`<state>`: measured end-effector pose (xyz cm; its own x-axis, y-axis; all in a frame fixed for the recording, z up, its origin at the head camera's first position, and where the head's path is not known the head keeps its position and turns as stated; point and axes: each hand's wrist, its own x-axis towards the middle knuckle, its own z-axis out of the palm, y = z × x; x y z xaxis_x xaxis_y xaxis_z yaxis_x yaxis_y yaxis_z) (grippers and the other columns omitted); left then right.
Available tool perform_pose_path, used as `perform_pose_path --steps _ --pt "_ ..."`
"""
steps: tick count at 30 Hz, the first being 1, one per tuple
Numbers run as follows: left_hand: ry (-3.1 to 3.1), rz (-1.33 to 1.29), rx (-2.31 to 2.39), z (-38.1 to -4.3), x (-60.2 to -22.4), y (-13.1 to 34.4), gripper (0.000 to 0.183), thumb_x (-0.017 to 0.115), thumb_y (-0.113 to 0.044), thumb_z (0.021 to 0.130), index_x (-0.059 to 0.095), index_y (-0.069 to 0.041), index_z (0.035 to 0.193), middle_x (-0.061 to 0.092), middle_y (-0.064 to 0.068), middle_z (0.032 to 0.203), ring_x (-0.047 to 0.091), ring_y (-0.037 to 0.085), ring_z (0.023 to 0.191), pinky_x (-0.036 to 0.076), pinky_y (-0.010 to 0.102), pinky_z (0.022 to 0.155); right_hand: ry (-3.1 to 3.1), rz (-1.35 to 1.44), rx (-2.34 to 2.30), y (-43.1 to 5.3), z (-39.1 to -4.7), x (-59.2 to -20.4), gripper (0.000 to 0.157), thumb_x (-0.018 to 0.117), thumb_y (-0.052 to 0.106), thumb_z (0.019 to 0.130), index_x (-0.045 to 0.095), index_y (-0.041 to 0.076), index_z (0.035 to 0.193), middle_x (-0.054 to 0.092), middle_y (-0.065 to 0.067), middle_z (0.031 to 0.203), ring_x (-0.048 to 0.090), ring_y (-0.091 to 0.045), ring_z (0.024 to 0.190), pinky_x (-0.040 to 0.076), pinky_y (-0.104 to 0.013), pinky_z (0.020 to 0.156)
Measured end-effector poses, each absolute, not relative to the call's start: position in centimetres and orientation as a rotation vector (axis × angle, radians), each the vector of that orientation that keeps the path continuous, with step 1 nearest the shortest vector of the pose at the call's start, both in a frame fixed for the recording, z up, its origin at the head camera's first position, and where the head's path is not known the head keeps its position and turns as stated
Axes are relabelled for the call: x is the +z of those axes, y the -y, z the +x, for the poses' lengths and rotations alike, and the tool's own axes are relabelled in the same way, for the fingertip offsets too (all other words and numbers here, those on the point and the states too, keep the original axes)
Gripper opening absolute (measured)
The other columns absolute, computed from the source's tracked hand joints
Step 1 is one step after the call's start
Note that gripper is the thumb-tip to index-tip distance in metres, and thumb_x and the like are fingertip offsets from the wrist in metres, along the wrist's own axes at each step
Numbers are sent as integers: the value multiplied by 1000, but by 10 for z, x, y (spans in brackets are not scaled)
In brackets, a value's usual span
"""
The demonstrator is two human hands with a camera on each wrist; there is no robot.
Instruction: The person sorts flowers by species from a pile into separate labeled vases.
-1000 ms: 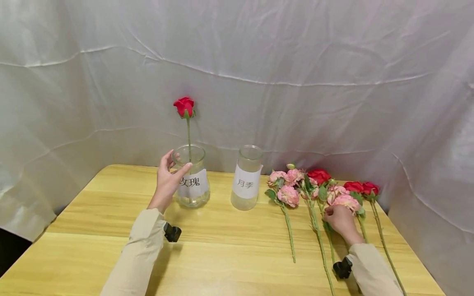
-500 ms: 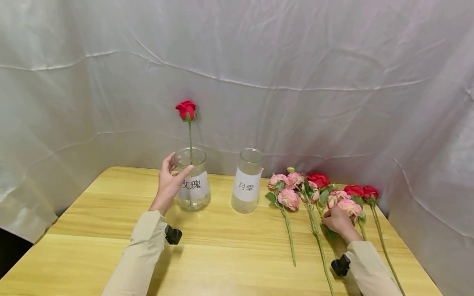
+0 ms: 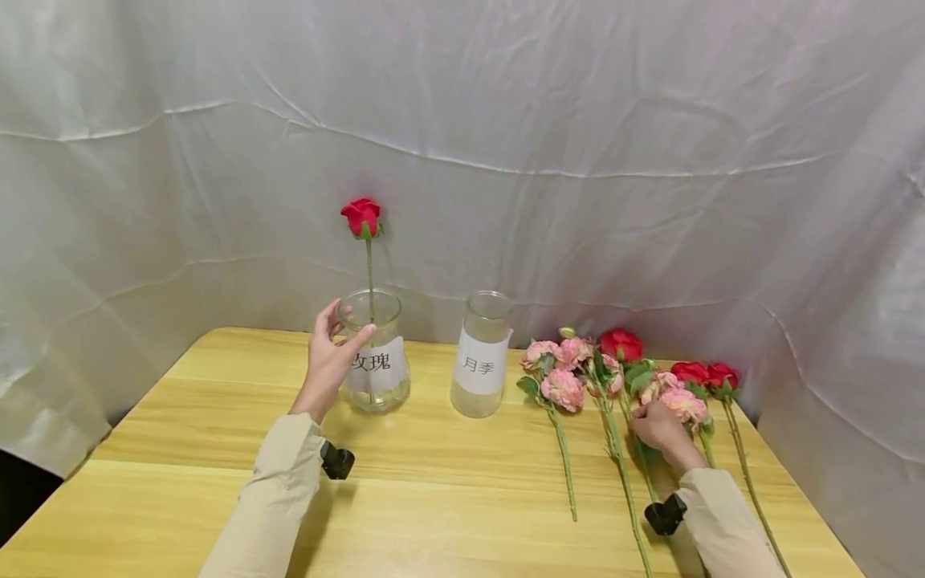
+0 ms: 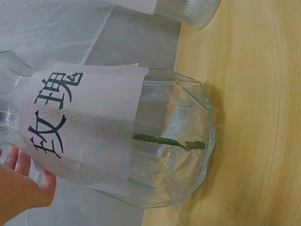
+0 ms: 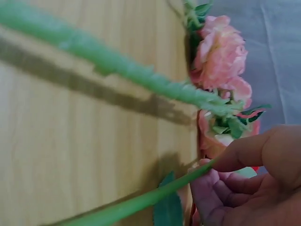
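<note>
My left hand [image 3: 331, 357] holds the neck of a wide glass vase [image 3: 386, 395] with a white paper label [image 4: 89, 122]. One red rose [image 3: 361, 217] stands upright in this vase, its stem end [image 4: 195, 144] near the bottom. At the right of the table my right hand [image 3: 665, 431] pinches a green flower stem [image 5: 141, 202] between thumb and fingers. That stem appears to lead to the red rose [image 3: 621, 345] lying among pink blooms. A thicker, blurred stem [image 5: 113, 66] crosses the right wrist view above it.
A narrow labelled glass vase [image 3: 480, 397] stands right of the wide one. Pink flowers [image 3: 562, 389] lie beside it, heads toward the back. Two red roses [image 3: 723, 376] lie at the far right. A grey cloth [image 3: 462, 225] hangs behind the table [image 3: 433, 498].
The red rose at my right hand has risen slightly in the last half second. My right hand has barely shifted, and my left hand stays at the wide vase.
</note>
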<state>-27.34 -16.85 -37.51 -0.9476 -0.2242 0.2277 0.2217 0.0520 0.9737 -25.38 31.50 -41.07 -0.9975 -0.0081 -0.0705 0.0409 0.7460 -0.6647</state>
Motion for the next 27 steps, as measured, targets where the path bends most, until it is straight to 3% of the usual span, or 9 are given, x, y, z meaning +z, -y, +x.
perform_pose_path --steps 7,11,13,20,27 --pt "2016 6 -1965 -273 -375 168 83 69 -20 91 16 -7 153 35 13 148 28 27 136 26 39 111 -2759 198 -1292 -311 -254 -398 31 46 4 91 41 11 61 32 3 51 29 -11 48 29 -26 48" --pt "2015 9 -1963 -273 -375 168 82 69 -19 91 17 -6 153 36 13 148 29 27 136 26 40 111 -2806 218 -1321 -312 -255 -392 17 50 6 91 58 -2 79 49 -1 64 43 -13 59 38 -26 53" --pt "2014 11 -1961 -274 -376 168 82 69 -19 91 18 -6 153 36 13 148 29 27 135 27 40 111 -2820 221 -1329 -312 -256 -390 17 52 6 91 60 -9 91 56 -6 75 49 -13 66 44 -26 57" --pt "2020 12 -1961 -274 -376 168 81 68 -19 91 18 -6 153 36 13 148 29 26 135 28 39 110 -2825 213 -1416 -314 -257 -383 37 54 9 94 52 -19 118 61 -22 105 56 -2 73 50 -21 65" --pt "2018 3 -1958 -273 -376 168 82 68 -20 91 17 -7 153 36 12 148 29 26 134 29 39 110 -2718 162 -1658 -318 -256 -375 41 49 9 100 40 -19 129 61 -13 103 60 -3 78 54 -23 69"
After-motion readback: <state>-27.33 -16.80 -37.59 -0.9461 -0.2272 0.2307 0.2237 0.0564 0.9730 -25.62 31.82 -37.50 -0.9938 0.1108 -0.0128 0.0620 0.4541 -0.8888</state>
